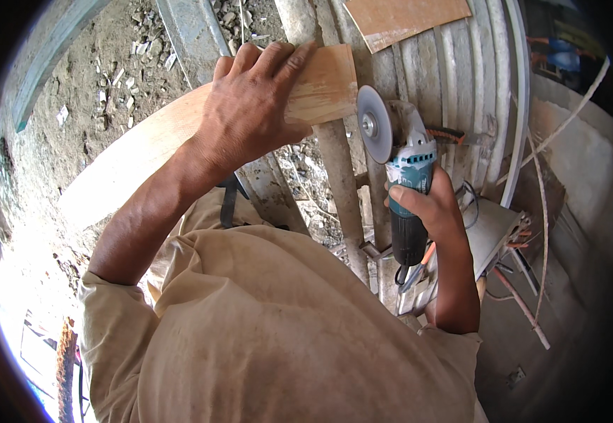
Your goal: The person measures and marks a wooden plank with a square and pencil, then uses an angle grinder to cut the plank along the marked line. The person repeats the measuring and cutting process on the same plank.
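My left hand (253, 106) grips a long, pale plywood strip (130, 158), fingers curled over its upper edge near the right end and thumb stretched along it. In my right hand (426, 201) is a teal and black angle grinder (408, 236), held upright by its body with my thumb across the front. Its grey disc (375, 125) stands just right of the strip's end, a small gap from it. The grinder's cord drops from the bottom of the handle. Whether the disc is spinning cannot be told.
Ribbed, grimy planks or metal forms (454, 77) lie beneath, with a second plywood piece (405, 21) at the top. Rubble covers the ground (130, 56). At right are thin rods (542, 261), assorted tools (514, 275) and a grey bent sheet (493, 225).
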{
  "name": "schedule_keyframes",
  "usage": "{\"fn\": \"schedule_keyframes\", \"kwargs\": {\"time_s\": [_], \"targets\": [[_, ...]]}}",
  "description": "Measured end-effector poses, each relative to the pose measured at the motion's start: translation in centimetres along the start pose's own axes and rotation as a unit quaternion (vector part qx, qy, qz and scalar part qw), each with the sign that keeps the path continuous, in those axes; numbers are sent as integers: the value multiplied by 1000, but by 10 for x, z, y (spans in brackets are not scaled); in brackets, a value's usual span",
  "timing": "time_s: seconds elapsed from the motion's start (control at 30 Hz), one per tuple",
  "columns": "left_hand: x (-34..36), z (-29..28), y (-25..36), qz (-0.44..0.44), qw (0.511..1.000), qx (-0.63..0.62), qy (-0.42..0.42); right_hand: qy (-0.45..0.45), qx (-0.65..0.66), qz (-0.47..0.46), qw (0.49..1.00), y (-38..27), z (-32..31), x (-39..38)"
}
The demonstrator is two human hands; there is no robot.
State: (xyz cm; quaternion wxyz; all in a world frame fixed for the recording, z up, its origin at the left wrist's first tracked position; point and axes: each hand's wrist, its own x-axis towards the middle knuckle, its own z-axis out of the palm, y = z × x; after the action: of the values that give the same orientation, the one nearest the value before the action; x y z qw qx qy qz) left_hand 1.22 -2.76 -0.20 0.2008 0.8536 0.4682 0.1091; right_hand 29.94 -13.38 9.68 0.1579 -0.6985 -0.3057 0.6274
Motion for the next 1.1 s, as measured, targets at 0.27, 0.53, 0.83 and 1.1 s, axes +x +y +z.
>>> {"fn": "schedule_keyframes", "kwargs": {"time_s": [0.27, 0.53, 0.83, 1.1], "targets": [[1, -3, 2, -13, 1000, -12, -17, -1, 1, -5, 1000, 0, 1, 1], [0, -1, 1, -9, 1000, -10, -9, 6, -11, -2, 1000, -6, 2, 4], [0, 0, 0, -10, 1000, -6, -12, 16, -18, -5, 1000, -7, 2, 7], [0, -2, 1, -9, 1000, -7, -13, 12, -29, 9, 999, -11, 1, 9]]}}
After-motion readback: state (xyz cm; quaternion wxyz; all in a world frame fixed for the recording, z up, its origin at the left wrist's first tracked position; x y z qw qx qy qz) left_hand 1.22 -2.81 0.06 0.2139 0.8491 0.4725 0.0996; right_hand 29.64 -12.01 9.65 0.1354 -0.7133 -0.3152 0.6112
